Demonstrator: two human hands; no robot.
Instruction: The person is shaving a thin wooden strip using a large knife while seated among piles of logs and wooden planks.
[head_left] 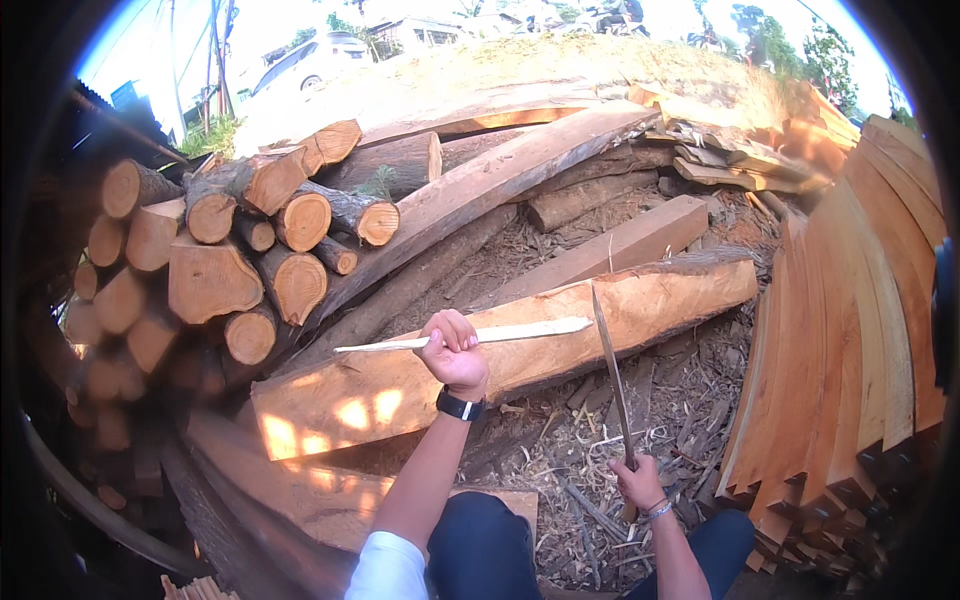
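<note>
Centrally, head view: left hand [458, 352] clenched round pale stick [545, 329], fingers curled over it; thin tapered end juts out left of fist, broader end out right. Stick appears across squared beam [660, 300], between beam's left and right ends; whether it touches beam, cannot tell. Right hand [640, 483] below beam's near edge, fingers wrapped about handle of long blade [613, 375], which rises past that edge, just beside stick's broad end in view. Stacked logs [300, 285] left, planks [820, 340] right.
</note>
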